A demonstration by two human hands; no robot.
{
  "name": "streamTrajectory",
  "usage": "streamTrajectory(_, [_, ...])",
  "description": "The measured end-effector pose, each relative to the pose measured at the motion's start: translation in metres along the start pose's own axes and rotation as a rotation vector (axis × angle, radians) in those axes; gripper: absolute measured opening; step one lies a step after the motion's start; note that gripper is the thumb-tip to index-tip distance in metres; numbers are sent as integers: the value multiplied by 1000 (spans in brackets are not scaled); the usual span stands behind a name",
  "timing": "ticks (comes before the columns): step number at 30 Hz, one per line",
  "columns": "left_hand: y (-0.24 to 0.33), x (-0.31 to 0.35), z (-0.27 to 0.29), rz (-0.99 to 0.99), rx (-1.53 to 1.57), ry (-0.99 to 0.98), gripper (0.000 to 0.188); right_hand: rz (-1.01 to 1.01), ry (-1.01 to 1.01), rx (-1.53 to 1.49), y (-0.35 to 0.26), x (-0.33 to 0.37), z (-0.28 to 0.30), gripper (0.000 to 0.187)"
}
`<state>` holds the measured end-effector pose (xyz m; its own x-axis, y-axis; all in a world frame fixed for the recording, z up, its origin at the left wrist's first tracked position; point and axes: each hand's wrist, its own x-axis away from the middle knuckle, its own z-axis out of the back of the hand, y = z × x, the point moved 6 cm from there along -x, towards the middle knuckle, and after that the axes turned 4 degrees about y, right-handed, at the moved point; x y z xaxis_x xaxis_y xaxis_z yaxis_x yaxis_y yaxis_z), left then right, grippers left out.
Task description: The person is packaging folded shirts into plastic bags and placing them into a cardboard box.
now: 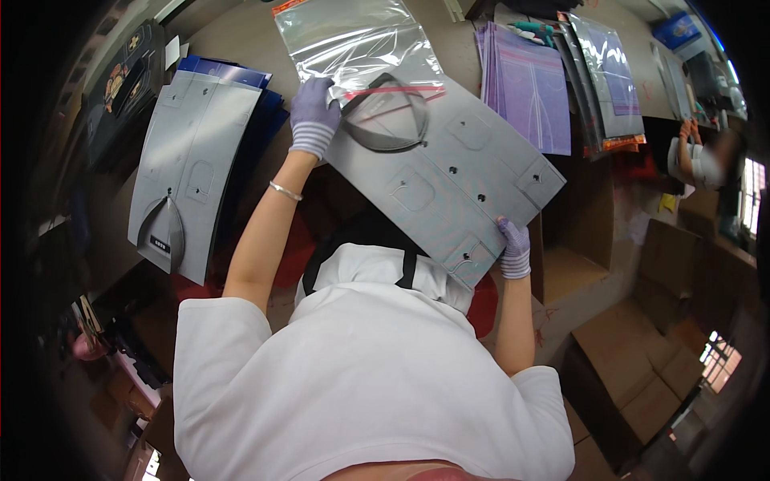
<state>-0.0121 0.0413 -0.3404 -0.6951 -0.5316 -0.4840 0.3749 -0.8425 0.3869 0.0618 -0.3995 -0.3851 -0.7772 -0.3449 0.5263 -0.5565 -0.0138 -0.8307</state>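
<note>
A flat grey shirt-shaped sheet (449,188), printed with pockets and buttons and with a raised collar loop (387,145) at its far end, lies slanted before me. The clear plastic bag (361,50), with a red strip near its mouth, overlaps the collar end; I cannot tell whether the collar is inside it. My left hand (315,115), in a purple and striped glove, is closed on the bag's edge beside the collar. With thumb on top, my gloved right hand (514,247) grips the near right edge of the sheet; its other fingers are hidden underneath.
More grey shirt-shaped sheets (196,132) are stacked over blue ones at the left. Purple sheets (521,100) and bagged pieces (605,76) lie at the far right. A dark printed case (120,84) stands far left. Cardboard boxes (634,361) fill the right; another person (702,160) works beyond.
</note>
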Motion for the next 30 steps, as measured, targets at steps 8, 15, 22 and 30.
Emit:
streamTrajectory(8, [-40, 34, 15, 258, 127, -70, 34, 17, 81, -35, -2, 17, -5, 51])
streamTrajectory(15, [17, 23, -9, 24, -38, -287, 60, 35, 3, 229, -28, 16, -6, 48])
streamTrajectory(22, [36, -6, -52, -23, 54, -345, 68, 129, 11, 238, -43, 10, -5, 46])
streamTrajectory(30, [17, -42, -48, -39, -93, -82, 39, 39, 1, 142, -13, -9, 14, 51])
